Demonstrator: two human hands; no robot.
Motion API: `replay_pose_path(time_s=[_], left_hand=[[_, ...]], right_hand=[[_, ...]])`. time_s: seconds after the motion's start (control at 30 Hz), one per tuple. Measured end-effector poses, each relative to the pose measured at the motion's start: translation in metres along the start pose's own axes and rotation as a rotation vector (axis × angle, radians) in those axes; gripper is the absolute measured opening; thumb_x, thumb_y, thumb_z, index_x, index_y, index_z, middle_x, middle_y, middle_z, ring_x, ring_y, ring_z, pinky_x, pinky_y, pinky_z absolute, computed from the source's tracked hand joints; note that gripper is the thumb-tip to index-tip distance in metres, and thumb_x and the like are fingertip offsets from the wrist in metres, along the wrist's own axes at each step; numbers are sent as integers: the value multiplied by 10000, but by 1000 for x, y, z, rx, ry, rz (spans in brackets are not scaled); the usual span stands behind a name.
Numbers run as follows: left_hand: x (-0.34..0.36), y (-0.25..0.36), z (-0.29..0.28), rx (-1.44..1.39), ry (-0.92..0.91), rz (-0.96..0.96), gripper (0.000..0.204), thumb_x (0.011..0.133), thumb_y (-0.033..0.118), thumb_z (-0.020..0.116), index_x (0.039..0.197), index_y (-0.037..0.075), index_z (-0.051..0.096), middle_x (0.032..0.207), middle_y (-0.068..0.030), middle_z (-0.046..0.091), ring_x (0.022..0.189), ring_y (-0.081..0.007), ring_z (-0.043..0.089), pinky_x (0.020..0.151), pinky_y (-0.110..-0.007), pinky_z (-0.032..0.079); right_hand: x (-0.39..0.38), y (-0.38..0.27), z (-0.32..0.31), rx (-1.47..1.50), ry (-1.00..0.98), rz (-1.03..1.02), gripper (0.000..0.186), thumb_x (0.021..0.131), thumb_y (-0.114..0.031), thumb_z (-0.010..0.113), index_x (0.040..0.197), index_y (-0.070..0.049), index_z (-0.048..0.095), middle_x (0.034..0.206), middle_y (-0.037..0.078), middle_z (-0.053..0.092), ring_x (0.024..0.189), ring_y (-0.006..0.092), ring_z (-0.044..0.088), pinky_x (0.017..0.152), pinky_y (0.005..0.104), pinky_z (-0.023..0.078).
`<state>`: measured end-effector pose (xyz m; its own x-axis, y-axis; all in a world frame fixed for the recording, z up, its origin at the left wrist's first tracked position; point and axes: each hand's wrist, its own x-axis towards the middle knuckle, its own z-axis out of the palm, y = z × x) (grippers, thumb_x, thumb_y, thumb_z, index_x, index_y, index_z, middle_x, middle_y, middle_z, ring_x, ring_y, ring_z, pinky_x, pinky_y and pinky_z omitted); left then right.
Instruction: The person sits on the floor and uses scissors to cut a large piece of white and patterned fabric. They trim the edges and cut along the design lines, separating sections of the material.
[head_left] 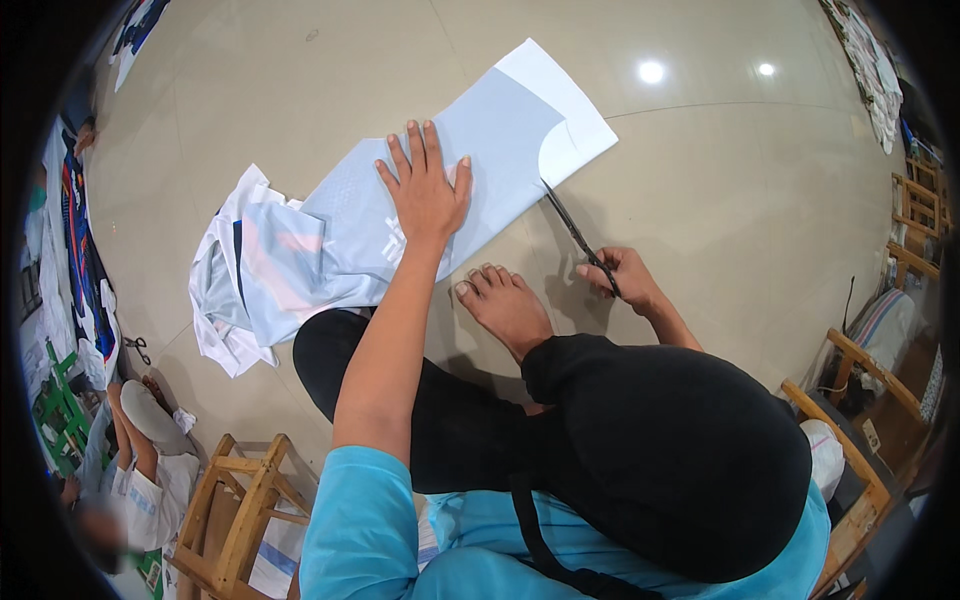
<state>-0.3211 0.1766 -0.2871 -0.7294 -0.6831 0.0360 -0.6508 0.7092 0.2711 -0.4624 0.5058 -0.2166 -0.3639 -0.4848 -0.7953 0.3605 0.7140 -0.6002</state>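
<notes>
On the tiled floor lies a long piece of pale blue fabric [490, 170] with a white curved section at its top end, and bunched white and pink fabric at its left end. My left hand [424, 188] lies on the fabric, fingers spread. My right hand [625, 280] grips black scissors [572, 225], their blade tips at the fabric's edge beside the curved boundary between blue and white. My bare foot [510, 310] rests on the floor just below the fabric, between my hands.
A wooden stool [225, 505] stands at lower left, near a seated co-worker [160, 480] and a second pair of scissors [138, 348]. Wooden frames [850, 360] and sacks line the right side. Fabric piles [860, 60] lie at upper right and along the left [80, 250].
</notes>
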Motion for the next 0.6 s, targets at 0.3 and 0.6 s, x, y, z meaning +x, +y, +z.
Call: replay_pose_path(time_s=[0.3,0.6], left_hand=[[0,1,1,0,-1,0,847,1126,559,504,1791,86,279,1868,-165,234,1722,-471,133,1353,-711,65],[1,1,1,7,-7,1,855,1129,576,487,1796,89,266,1872,-163,225,1726,-468,115,1356,-706,54]], right_hand=[[-1,-2,5,13,19,-9,408,921,-355,931,825,-59,667,680,4,607,578,101,571,536,279,449],[-2,-1,11,6,61,-6,414,922,-366,927,816,-60,668,670,1,595,573,99,558,532,280,440]])
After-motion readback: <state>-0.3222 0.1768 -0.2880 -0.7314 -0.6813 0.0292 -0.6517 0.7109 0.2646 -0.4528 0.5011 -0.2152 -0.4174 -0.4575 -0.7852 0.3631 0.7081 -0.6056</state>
